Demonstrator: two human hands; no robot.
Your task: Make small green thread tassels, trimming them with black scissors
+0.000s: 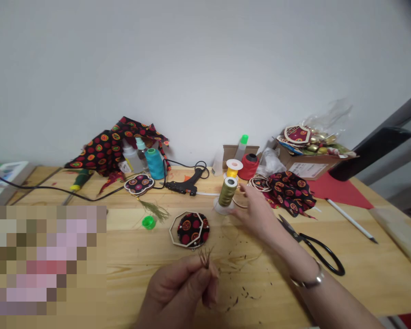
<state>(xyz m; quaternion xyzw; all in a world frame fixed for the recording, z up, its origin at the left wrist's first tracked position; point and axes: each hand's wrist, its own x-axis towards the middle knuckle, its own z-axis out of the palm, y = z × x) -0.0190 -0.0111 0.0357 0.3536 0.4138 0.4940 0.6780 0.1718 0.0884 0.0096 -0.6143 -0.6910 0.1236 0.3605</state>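
My left hand [181,290] is low in front of me, fingers pinched on a small bundle of olive-gold thread ends [206,257] that stick up from the fingertips. My right hand [255,211] reaches forward and rests next to an olive-gold thread spool [227,192] on its white base, its fingers lying loosely apart and holding nothing that I can see. Between the hands lies a wooden octagonal frame [187,228] with a round piece of black and red patterned fabric [194,230]. A bracelet circles my right wrist.
Black scissors [311,246] lie right of my right arm. Behind are a black glue gun [185,185], teal, yellow and red spools, glue bottles, patterned cloth heaps, a cardboard box [311,164], a green cap [148,222], a white pencil [351,221] and red paper. Thread snippets dot the wooden table [363,274].
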